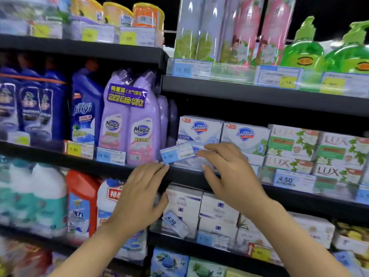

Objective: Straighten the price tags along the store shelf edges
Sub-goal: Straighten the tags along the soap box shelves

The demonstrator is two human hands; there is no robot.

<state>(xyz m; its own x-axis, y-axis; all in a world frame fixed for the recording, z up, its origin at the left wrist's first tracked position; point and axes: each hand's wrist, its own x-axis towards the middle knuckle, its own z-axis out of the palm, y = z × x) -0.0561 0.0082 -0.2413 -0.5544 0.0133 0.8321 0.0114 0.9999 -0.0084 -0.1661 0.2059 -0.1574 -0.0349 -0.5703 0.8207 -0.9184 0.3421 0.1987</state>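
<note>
A blue and white price tag (177,154) reading 4.50 sits tilted, left end low, in front of the soap boxes at the middle shelf's edge (187,177). My left hand (139,198) reaches up from below, and its fingertips touch the tag's lower left corner. My right hand (225,172) is at the tag's right end, where its fingertips pinch the tag. One shelf down, another 4.50 tag (174,222) hangs crooked.
Purple cleaner bottles (129,118) stand left of the tag, white soap boxes (221,134) behind it, green-flowered soap boxes (315,150) to the right. Straight tags (110,155) line the shelf edges. Shelves above and below are packed with bottles and boxes.
</note>
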